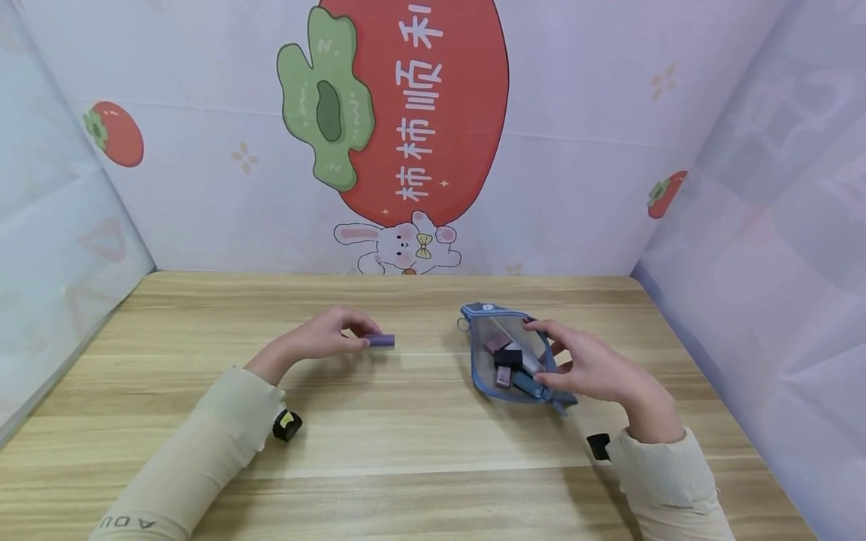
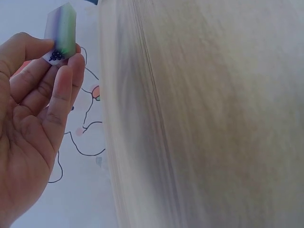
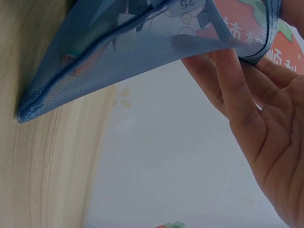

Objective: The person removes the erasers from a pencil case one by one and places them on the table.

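Pouch, blue mesh, zip-edged: tilted over the table, right of centre. Contents: several small pieces, among them a black block and a lilac one; full count cannot be told.

Right hand: fingers and thumb curved about the pouch's right edge, gripping it.

Left hand: pinches a purple, green and white block, grape-like print at one end, perhaps an eraser; block left of the pouch, well apart.

Step in hand, as judged: carrying the block while steadying the pouch. Next move, likely: bring block and mouth together, then release cleanly.
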Available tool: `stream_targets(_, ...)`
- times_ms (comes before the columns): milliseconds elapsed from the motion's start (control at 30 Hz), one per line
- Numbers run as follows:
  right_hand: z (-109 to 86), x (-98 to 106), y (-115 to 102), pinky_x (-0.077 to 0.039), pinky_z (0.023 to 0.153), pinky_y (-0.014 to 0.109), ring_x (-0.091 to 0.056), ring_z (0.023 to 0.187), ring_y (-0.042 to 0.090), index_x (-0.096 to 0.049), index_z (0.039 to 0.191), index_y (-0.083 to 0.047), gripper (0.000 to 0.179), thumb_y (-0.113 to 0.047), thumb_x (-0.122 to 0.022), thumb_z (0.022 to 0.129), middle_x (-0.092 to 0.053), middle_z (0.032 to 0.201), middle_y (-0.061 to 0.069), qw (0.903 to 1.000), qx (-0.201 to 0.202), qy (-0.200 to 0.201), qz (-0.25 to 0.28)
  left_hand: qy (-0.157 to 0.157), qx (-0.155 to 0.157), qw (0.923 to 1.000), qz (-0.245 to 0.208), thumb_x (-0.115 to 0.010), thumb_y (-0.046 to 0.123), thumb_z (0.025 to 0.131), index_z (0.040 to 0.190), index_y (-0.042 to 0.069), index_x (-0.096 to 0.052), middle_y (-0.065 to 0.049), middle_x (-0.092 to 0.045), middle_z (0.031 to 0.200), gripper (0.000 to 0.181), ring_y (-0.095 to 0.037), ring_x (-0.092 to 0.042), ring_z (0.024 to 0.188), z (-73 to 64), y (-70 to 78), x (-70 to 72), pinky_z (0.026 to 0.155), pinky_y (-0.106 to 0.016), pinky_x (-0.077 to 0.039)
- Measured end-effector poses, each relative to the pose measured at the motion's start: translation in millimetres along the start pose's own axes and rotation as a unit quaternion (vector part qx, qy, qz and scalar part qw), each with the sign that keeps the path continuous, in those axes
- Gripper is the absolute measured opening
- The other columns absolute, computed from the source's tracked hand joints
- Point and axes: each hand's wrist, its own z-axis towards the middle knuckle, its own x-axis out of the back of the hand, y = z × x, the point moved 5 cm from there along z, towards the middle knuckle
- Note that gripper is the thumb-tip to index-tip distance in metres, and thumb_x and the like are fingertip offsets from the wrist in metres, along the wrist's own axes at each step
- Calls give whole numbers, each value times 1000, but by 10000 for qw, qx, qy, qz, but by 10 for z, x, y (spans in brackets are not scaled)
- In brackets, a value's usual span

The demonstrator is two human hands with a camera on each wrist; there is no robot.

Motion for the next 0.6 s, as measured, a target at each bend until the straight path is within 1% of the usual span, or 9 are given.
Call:
stream_targets(233, 6, 0, 9, -59, 76, 28, -62, 108, 29, -39, 147, -3, 72, -18, -75, 87, -55, 132, 21, 10000, 47, -4, -12, -109, -20, 9999, 5, -64, 5, 91, 112, 3, -73, -9, -73, 105, 23, -15, -64, 93, -20, -54, 5, 89, -37, -52)
stream_targets(367, 4, 2, 1, -59, 76, 27, -62, 108, 29, -39, 147, -2, 72, -17, -75, 87, -55, 132, 21, 10000, 56, 10, -8, -129, 57, 9999, 78, -64, 5, 90, 111, 4, -73, -8, -73, 105, 23, -15, -64, 93, -43, -97, 23, 89, -36, -50)
stream_targets(600, 5, -2, -9, -59, 75, 27, -62, 108, 29, -39, 147, -3, 72, -17, -76, 87, -55, 133, 21, 10000, 11, -4, 3, -173, 113, 9997, 131, -65, 6, 90, 111, 2, -72, -8, -72, 103, 22, -14, -63, 92, -93, -159, 40, 87, -34, -51)
